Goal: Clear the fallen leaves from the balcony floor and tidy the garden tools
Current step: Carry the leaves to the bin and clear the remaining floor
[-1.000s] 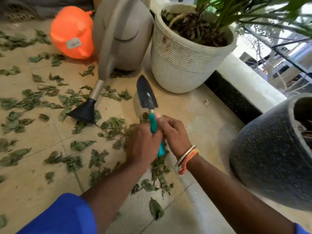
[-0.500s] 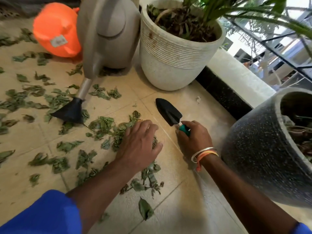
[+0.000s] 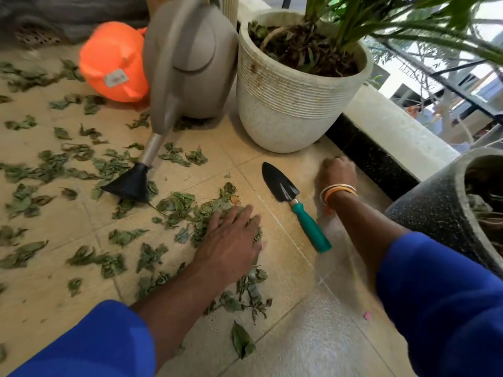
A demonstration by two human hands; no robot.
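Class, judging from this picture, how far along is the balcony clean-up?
Done: one leaf pile gathered. In hand: the left hand lies flat on it; the blurred right hand is near the white pot. Left: scattered leaves cover the tiles; trowel and watering can sit untidied.

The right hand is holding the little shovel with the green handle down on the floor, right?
Not quite. In the head view the right hand is not holding it: the little shovel with the green handle lies on the floor by itself, just beside that hand and apart from it.
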